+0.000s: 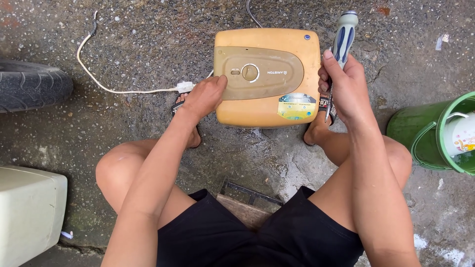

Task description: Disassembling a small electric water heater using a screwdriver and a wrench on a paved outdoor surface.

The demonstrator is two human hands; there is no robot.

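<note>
Between my knees, nearest to me, a small wooden stool [245, 205] with a dark metal frame shows under my black shorts [257, 237], standing on the wet concrete ground [148, 44]. Off at the near left edge of the ground sits a pale cream box [27, 212], and at the right edge a green bucket [430, 133] lies tipped with something white inside it; I cannot tell what that is.

Further out, my left hand [205, 95] rests flat on the left side of the yellowed water heater [267, 76], fingers loosely together, thumb pressing the brown front panel just beside its round dial [250, 72]. The heater lies on its back on the ground between my sandalled feet, front face up.

My right hand [341, 86] is off the heater's right edge, fingers wrapped tight around a screwdriver [342, 42] with a grey and blue handle, handle end pointing away from me, shaft down toward my foot.

Beyond my left hand a white cord [99, 81] with a small white plug block runs from the heater across the ground toward the far left, near a black tyre [29, 85] at the left edge.
</note>
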